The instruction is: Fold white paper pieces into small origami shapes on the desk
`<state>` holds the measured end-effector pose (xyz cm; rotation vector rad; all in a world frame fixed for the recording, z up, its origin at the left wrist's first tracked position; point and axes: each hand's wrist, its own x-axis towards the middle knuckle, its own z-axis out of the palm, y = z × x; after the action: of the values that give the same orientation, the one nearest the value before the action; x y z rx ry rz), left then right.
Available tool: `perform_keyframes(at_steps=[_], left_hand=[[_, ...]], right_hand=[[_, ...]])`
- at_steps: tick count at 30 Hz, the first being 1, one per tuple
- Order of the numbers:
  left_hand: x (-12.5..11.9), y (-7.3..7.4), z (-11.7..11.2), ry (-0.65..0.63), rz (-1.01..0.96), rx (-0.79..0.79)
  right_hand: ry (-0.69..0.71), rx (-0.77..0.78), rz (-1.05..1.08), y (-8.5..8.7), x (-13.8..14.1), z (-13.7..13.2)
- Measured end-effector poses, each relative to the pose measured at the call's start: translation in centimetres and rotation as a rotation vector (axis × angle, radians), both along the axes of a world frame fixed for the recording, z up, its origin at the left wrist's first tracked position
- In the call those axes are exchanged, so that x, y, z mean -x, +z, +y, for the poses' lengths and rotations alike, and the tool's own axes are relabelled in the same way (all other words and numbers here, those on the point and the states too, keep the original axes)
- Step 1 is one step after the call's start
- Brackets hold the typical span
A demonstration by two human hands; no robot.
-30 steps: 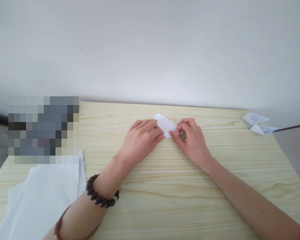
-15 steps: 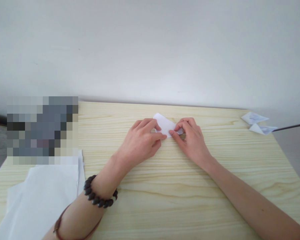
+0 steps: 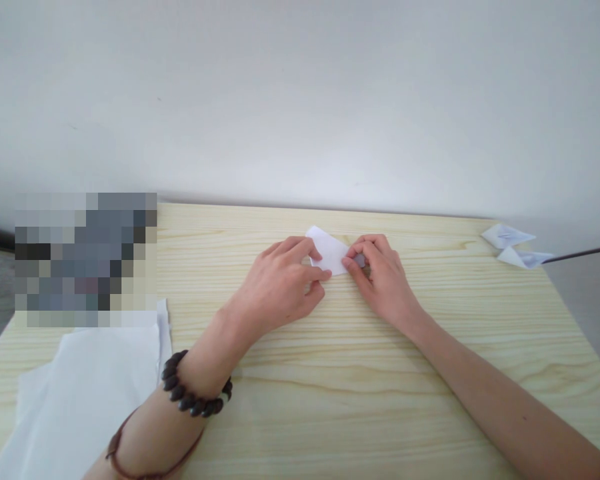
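A small white folded paper (image 3: pixel 329 250) lies on the wooden table between my hands, its left end wider than its right. My left hand (image 3: pixel 290 277) holds the left part down, with forefinger and thumb tips on the paper and a gap between them. At the narrow right end, my right hand (image 3: pixel 377 273) pinches the paper between thumb and bent fingers, so part of that tip is covered. A dark bead bracelet (image 3: pixel 190 393) and a thin brown cord (image 3: pixel 130 460) are on my left arm.
White paper sheets (image 3: pixel 90 393) lie in a loose pile at the left, below a blurred-out patch (image 3: pixel 85 260). Two folded white paper pieces (image 3: pixel 510 235) sit at the table's far right corner. A pale wall (image 3: pixel 300 100) stands behind the table (image 3: pixel 330 400).
The thumb and fingers of my right hand have slid slightly right along the paper's narrow end. My left hand stays nearly where it was.
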<state>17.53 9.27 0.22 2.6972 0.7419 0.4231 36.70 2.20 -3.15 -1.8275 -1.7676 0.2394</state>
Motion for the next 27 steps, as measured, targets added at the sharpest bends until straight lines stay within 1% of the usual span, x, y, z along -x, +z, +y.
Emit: perform_keyframes(at_steps=[5, 9, 14, 19, 24, 27], left_hand=[[0.0, 0.2, -0.1, -0.001, 0.028, -0.003], [0.0, 0.2, -0.2, 0.004, 0.035, -0.012], [0.0, 0.2, 0.0, 0.008, 0.039, -0.008], [-0.1, 0.1, 0.0, 0.000, 0.043, -0.009], [-0.1, 0.3, -0.1, 0.006, 0.056, -0.016], [-0.1, 0.3, -0.2, 0.001, 0.061, -0.024]], right_hand=[[0.043, -0.007, -0.014, 0.2, 0.0, -0.2], [0.056, 0.042, 0.002, 0.6, 0.1, -0.4], [0.105, 0.133, 0.127, 1.2, -0.5, -0.3], [0.168, 0.129, 0.252, 1.2, -1.5, -0.1], [0.140, 0.100, 0.282, 0.9, -1.3, -0.1], [0.086, 0.051, 0.207, 0.7, -0.7, -0.1]])
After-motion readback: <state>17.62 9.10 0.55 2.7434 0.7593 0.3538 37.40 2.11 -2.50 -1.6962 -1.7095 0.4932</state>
